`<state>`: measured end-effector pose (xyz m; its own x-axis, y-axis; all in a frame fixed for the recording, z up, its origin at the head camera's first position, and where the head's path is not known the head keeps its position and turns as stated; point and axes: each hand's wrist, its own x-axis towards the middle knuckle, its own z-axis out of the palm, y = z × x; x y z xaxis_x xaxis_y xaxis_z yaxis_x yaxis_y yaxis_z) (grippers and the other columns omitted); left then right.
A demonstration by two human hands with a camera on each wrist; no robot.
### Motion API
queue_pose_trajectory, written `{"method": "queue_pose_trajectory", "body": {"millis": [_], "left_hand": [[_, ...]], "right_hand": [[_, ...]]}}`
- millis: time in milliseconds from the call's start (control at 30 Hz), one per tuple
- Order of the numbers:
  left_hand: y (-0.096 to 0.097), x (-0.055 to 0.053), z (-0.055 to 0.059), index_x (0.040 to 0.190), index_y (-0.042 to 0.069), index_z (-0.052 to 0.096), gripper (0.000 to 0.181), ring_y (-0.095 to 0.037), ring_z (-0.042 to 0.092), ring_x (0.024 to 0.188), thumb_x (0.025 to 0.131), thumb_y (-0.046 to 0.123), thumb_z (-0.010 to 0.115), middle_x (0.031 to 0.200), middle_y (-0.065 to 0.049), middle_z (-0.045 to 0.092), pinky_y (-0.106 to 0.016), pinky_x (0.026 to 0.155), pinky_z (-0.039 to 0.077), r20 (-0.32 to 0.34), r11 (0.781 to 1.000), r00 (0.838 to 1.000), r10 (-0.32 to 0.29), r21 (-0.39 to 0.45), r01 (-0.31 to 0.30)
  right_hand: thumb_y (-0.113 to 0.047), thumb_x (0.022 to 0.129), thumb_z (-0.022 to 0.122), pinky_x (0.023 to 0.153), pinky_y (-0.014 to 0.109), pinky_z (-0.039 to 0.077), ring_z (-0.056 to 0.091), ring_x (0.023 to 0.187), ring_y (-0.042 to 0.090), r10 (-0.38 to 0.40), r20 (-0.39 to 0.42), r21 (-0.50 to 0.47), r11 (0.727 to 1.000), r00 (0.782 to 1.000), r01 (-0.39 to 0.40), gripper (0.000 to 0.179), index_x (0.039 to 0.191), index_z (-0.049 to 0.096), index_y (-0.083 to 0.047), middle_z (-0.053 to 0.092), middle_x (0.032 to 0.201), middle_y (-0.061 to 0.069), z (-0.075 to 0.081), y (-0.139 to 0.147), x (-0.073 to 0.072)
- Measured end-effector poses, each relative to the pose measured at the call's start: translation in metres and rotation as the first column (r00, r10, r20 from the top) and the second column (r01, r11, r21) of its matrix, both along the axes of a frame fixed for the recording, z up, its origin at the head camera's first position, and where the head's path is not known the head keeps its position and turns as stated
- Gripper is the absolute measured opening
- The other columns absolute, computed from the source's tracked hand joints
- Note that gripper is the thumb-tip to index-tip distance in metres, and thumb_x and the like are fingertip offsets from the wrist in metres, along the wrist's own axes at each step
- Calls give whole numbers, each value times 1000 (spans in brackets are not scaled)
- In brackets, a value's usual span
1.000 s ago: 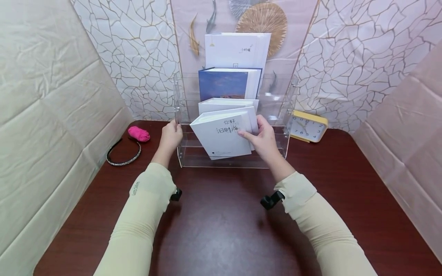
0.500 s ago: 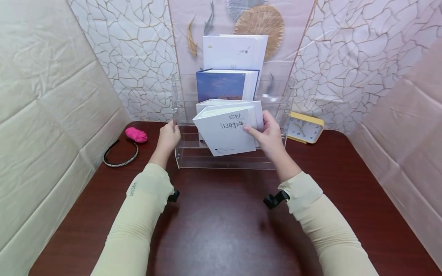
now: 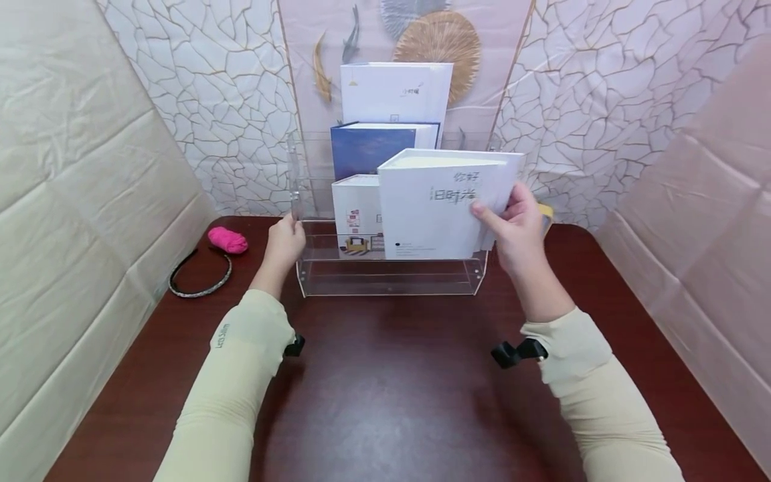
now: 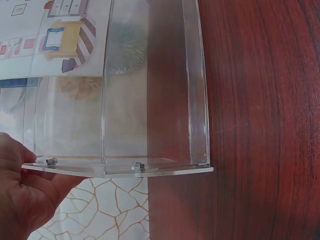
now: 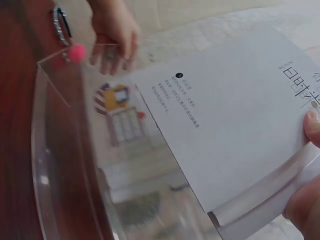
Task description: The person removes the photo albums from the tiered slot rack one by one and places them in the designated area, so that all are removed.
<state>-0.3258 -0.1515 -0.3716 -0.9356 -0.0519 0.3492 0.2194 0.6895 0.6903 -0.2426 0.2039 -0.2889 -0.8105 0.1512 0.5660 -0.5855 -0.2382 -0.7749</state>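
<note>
While the right hand [image 3: 518, 231] pinched the white book [image 3: 442, 204] by its right edge, lifted before the clear rack [image 3: 385, 281], it looked stiff, smooth and moderately heavy, best gripped near the spine. The left hand [image 3: 283, 242] gripped the rack's left wall; three books stood inside.
</note>
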Motion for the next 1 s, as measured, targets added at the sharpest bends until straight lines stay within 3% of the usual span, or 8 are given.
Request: {"method": "queue_pose_trajectory", "body": {"millis": [200,400,633,867,1000], "left_hand": [[-4,0,-2,91,-8,53,18,-45,56,89,93,6,43,90,-31,60,-51,80,43,-18,1000,1000,-3,-5,3],[-6,1,-2,92,-9,54,19,-46,56,91,92,6,43,92,-32,60,-52,81,42,-28,1000,1000,-1,-6,1],[-9,2,-1,90,-9,52,18,-48,55,90,92,5,42,91,-33,59,-53,81,42,-29,1000,1000,3,-19,-4],[-9,2,0,93,-8,52,20,-47,55,95,93,8,41,96,-33,59,-53,83,41,-7,1000,1000,-1,-13,1],[-5,2,-1,93,-9,52,19,-47,55,94,94,7,41,96,-34,59,-53,83,41,-5,1000,1000,-9,-11,9]], "right_hand": [[18,76,64,76,31,52,64,93,26,-60,3,-195,979,998,60,35,108,56,6,65,104,19,3,38,11],[19,71,68,73,30,52,64,93,28,-118,39,-376,918,992,124,39,107,57,9,64,105,23,-4,73,19],[21,70,68,69,29,53,63,94,28,-164,112,-476,857,980,198,41,108,58,8,64,106,22,-16,101,25],[20,73,66,66,31,54,64,90,27,-161,244,-588,759,956,278,41,110,57,6,64,109,19,-32,125,30],[17,77,63,68,32,54,65,89,24,-117,339,-667,670,934,326,39,112,57,2,64,112,14,-43,143,33]]}}
